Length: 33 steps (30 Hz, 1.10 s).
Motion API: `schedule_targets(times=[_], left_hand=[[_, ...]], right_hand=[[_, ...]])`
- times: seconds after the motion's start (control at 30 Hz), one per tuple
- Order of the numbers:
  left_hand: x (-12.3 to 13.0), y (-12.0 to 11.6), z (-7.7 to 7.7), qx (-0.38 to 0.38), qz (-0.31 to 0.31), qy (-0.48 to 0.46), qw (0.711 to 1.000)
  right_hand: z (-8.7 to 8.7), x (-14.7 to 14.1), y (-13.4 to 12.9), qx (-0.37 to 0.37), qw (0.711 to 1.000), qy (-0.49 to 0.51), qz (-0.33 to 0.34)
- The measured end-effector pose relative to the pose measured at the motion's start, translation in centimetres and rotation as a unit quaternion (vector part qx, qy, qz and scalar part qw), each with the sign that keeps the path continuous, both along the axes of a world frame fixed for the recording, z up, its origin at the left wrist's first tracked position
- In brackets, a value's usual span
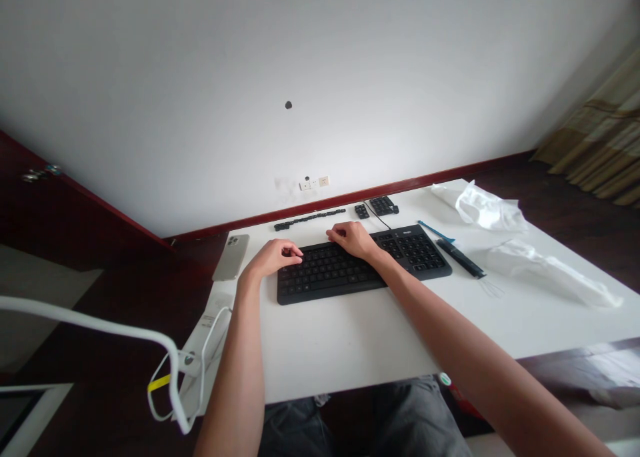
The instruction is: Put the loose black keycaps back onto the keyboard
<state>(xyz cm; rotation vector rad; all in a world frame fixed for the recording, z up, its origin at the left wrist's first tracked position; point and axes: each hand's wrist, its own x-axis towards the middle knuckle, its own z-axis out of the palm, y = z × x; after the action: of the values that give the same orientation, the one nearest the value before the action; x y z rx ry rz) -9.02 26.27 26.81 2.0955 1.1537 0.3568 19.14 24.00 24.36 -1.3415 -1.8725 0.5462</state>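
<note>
A black keyboard (345, 270) lies on the white table (345, 350). My left hand (277, 255) is at its upper left corner, fingers curled and thumb close to the fingertips; anything between them is too small to make out. Over the keyboard's top edge, left of its middle, rests my right hand (350, 238), its fingers bent and pressed together, with their tips partly hidden. Behind the keyboard stretches a row of loose black keycaps (310, 219). A small group of keycaps (361, 211) and a larger block of keycaps (383, 206) sit farther right.
A phone (231, 257) lies at the left edge, above a white power strip (205, 333) with a white cable (100, 323). Right of the keyboard are a blue tool (436, 231), a black-handled wire tool (461, 258) and crumpled plastic bags (483, 207). A wall stands behind.
</note>
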Motion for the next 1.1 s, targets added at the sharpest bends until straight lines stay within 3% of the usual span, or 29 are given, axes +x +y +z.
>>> schedule_targets(times=[1.1], left_hand=[[0.16, -0.29, 0.34, -0.005, 0.0, 0.02, 1.0]], right_hand=[[-0.17, 0.07, 0.11, 0.002, 1.0, 0.0, 0.001]])
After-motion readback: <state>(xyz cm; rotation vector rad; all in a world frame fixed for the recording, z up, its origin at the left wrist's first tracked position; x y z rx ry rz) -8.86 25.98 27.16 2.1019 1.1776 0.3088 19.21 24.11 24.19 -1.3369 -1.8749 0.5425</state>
